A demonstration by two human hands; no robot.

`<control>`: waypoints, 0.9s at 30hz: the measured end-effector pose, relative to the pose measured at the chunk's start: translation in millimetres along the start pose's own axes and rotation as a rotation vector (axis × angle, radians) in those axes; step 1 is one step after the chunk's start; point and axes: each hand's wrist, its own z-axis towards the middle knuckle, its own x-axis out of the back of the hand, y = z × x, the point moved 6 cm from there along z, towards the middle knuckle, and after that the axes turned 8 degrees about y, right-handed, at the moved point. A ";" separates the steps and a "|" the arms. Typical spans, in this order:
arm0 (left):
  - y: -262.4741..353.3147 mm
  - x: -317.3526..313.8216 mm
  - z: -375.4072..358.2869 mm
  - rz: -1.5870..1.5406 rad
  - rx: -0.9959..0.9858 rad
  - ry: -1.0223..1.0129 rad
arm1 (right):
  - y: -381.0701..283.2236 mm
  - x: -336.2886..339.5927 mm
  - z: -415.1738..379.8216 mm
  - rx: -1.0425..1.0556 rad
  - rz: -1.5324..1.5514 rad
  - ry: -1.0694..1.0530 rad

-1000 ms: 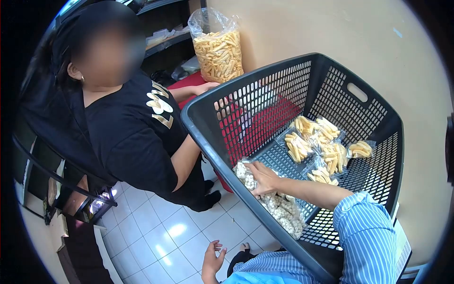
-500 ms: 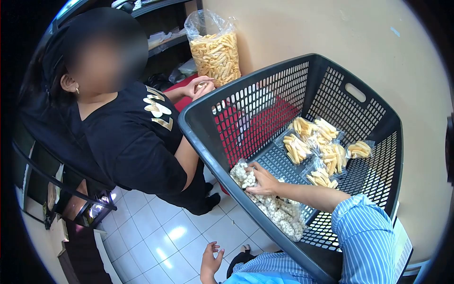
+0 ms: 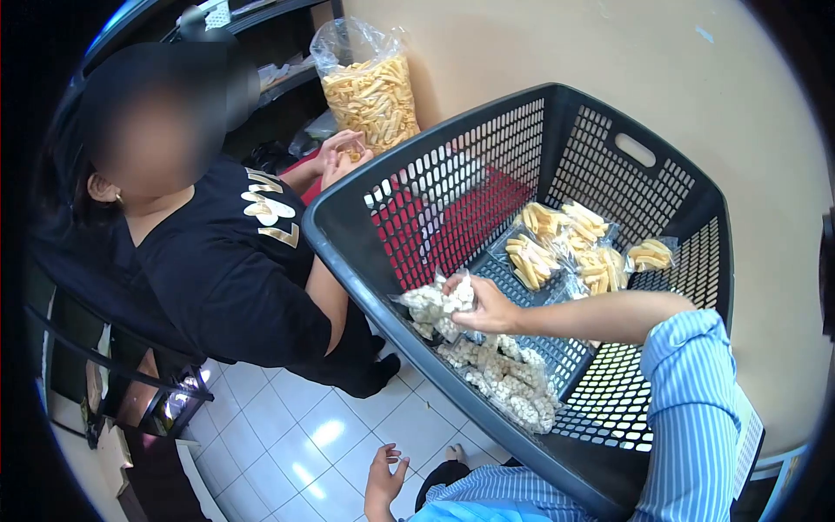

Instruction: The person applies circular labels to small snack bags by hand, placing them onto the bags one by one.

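My right hand reaches into a large black basket and grips a clear packet of white pieces near the basket's left side. More packets of white pieces lie just below it along the near left wall. Farther right on the basket floor are several clear packets of yellow sticks. My left hand hangs outside the basket at the bottom, over the tiled floor, with its fingers apart and nothing in it.
A co-worker in a black shirt stands to the left, both hands around something small beside the basket rim. A large clear bag of yellow sticks stands behind. Dark shelves are at the back left.
My right hand has lifted the packet of white pieces a little from the others. The view has shifted, so the basket and co-worker appear farther left.
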 end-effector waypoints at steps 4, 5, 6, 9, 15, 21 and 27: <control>15.1 2.4 4.2 0.018 -0.082 -0.004 | -39.6 21.6 13.0 -0.027 0.043 -0.025; 15.5 2.0 3.9 0.017 -0.093 0.001 | -48.4 31.2 16.1 -0.006 0.029 -0.009; 16.5 0.0 3.5 0.012 -0.095 -0.009 | -62.0 43.2 18.9 0.013 0.013 0.005; 16.8 -10.1 -1.0 -0.091 -0.145 -0.056 | -91.9 90.9 26.7 0.023 0.101 0.135; 37.1 -49.6 -26.4 -0.089 -0.150 -0.236 | -183.0 238.5 -20.0 0.170 0.052 0.520; 68.1 -109.3 -44.9 -0.103 -0.246 -0.632 | -196.8 381.9 -150.5 0.074 -0.106 0.813; 88.6 -163.0 -72.5 -0.191 -0.159 -1.109 | -114.3 440.6 -319.5 -0.017 -0.463 1.000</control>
